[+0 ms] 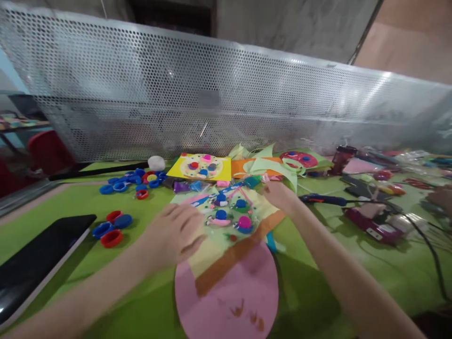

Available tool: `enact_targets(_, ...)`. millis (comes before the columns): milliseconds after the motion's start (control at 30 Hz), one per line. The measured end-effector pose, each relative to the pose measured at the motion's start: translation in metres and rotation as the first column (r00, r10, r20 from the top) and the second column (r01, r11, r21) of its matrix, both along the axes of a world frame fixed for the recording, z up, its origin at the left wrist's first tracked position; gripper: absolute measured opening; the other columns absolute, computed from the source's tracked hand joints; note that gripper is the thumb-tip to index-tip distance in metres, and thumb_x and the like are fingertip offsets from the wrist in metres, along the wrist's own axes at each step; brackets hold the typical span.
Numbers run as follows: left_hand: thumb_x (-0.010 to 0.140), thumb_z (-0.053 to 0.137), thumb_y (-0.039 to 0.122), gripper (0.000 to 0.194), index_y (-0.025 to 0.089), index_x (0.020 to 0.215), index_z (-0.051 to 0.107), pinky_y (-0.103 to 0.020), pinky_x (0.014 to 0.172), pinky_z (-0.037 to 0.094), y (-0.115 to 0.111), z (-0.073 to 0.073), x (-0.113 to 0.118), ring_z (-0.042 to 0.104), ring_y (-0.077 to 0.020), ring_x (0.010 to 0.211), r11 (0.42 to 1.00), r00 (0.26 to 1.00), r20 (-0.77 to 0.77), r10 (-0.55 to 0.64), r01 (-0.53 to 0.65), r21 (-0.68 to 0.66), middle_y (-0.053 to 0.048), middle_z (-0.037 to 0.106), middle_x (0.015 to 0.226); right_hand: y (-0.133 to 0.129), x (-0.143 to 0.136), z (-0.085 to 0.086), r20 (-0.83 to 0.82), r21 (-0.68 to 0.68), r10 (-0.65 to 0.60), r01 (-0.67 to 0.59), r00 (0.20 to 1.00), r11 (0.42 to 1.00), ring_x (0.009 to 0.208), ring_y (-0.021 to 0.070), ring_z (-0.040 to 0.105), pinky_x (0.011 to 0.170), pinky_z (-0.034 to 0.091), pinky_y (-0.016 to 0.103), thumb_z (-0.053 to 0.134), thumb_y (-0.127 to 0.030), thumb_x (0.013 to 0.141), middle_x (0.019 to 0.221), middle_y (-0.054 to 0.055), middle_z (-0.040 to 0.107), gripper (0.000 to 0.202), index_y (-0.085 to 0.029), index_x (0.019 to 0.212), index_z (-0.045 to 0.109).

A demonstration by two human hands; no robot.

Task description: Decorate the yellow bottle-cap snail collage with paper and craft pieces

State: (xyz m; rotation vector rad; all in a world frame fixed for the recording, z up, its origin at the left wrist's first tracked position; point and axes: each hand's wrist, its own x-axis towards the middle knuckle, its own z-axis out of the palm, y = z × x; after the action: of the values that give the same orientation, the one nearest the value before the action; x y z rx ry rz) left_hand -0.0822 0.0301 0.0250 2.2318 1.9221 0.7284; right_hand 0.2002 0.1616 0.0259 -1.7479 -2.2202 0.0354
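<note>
My left hand (176,230) lies with fingers stretched over the left side of a pale yellow paper piece (208,263). This piece has an orange-brown strip (226,263) along its near edge. Several blue and pink bottle caps (221,215) sit on its greenish middle. Under its near end lies a pink rounded paper (229,301) with small brown marks. My right hand (277,192) reaches past the piece's far right corner. Its fingertips are closed by a small clear-pink bit I cannot make out, beside a crumpled green scrap (252,182).
Blue and red bottle caps (112,228) and a black phone-like slab (42,259) lie at left. Behind are a yellow card (173,172) and green paper scraps (271,165). A blue-handled tool (323,200) with a cord lies right. A perforated metal screen (226,94) bounds the far edge.
</note>
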Motion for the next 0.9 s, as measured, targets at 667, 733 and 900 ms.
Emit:
enact_targets(667,0.063,0.058,0.062,0.061,0.019,0.107,0.060,-0.039,0.088,0.046,0.039,-0.026,-0.040,0.057,-0.0316,0.105,0.934,0.975,0.183,0.128,-0.057,-0.352,-0.010,0.063,0.115,0.023,0.012,-0.043,0.133,-0.131,-0.026,0.043,0.991,0.990,0.108,0.0225,0.052,0.092,0.041,0.047,0.053,-0.033,0.089,0.116,0.008,0.055,0.030,-0.016,0.114,0.055)
enact_targets(733,0.062,0.062,0.057,0.059,0.021,0.108,0.060,-0.041,0.087,0.046,0.035,-0.023,-0.038,0.057,-0.0323,0.103,0.941,0.975,0.189,0.113,-0.044,-0.335,-0.009,0.062,0.115,0.023,0.011,-0.043,0.100,-0.136,-0.028,0.041,0.995,0.990,0.102,0.0207,0.055,0.088,0.044,0.044,0.053,-0.033,0.089,0.113,0.007,0.056,0.029,-0.015,0.113,0.055)
enact_targets(900,0.065,0.059,0.054,0.053,0.020,0.106,0.054,-0.036,0.073,0.050,0.026,-0.006,-0.031,0.062,-0.0265,0.082,0.980,0.923,0.365,0.123,-0.054,-0.193,-0.007,0.065,0.100,0.012,0.010,-0.031,-0.005,-0.111,-0.011,0.011,1.000,0.994,0.090,0.0175,0.059,0.082,0.044,0.036,0.050,-0.030,0.090,0.096,0.005,0.063,0.020,-0.016,0.100,0.059)
